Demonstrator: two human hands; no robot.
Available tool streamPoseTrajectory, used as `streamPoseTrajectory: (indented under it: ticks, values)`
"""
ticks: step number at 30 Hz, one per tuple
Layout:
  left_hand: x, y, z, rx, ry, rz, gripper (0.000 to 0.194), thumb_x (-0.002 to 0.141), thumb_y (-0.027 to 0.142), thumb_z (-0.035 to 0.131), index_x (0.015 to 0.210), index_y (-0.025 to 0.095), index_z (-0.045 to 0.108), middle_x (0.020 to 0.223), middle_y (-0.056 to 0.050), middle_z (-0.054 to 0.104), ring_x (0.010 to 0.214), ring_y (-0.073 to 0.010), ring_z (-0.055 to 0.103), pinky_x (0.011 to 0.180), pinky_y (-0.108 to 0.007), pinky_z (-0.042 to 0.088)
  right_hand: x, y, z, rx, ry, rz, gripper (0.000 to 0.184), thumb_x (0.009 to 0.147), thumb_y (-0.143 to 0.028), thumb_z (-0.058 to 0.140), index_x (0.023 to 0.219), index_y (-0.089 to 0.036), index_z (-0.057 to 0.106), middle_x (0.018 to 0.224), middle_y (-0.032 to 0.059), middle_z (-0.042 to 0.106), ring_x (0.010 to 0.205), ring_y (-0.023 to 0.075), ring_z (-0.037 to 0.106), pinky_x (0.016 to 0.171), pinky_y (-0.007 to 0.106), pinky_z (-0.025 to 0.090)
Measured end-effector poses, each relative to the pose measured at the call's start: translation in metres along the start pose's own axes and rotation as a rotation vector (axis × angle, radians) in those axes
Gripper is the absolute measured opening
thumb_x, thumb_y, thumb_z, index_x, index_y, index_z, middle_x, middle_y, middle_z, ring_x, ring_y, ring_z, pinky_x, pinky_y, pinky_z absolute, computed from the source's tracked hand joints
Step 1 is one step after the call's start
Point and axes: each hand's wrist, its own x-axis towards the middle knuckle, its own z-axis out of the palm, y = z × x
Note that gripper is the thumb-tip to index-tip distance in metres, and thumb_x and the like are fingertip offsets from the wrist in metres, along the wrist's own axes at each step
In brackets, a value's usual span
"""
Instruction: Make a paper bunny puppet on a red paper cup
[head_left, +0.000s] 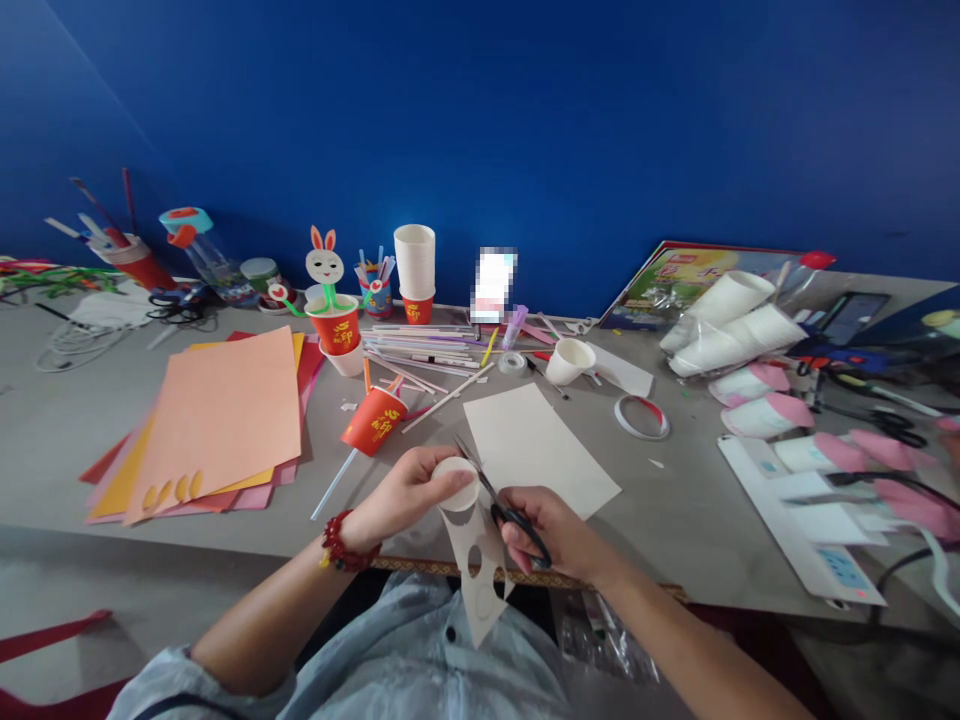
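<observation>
My left hand (424, 492) pinches a piece of white paper (472, 560), its thumb lying over a pale round shape at the top. Below, the paper hangs toward my lap with rounded holes cut out and ends in a point. In my right hand (544, 535) is a pair of black-handled scissors (491, 485), fingers in the loops. Their blades point up and left, right beside the round shape; whether they touch it I cannot tell. A larger white sheet (544, 445) lies on the table just beyond. Near my left hand rests a tipped red paper cup (375, 420) with straws.
Coloured paper sheets (225, 410) are stacked at left. A rabbit figure (325, 268) on red cups, straws (420, 345), stacked white cups (415, 260) and a lit phone (493, 285) stand behind. At right are a tape roll (642, 418), bagged cups (731, 325) and a power strip (795, 520).
</observation>
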Motion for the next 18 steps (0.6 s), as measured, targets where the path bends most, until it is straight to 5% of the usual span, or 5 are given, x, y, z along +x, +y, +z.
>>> streamPoseTrajectory:
  ticks: [18]
  values:
    - [0.0013, 0.0049, -0.0048, 0.042, 0.010, 0.015, 0.030, 0.088, 0.042, 0.063, 0.081, 0.013, 0.064, 0.075, -0.003, 0.063, 0.067, -0.0130, 0.056, 0.062, -0.021, 0.043, 0.0016, 0.0093, -0.0048, 0.042, 0.005, -0.004, 0.053, 0.076, -0.067, 0.067, 0.067, -0.021, 0.043, 0.048, -0.0079, 0.048, 0.041, 0.0062, 0.036, 0.042, 0.020, 0.024]
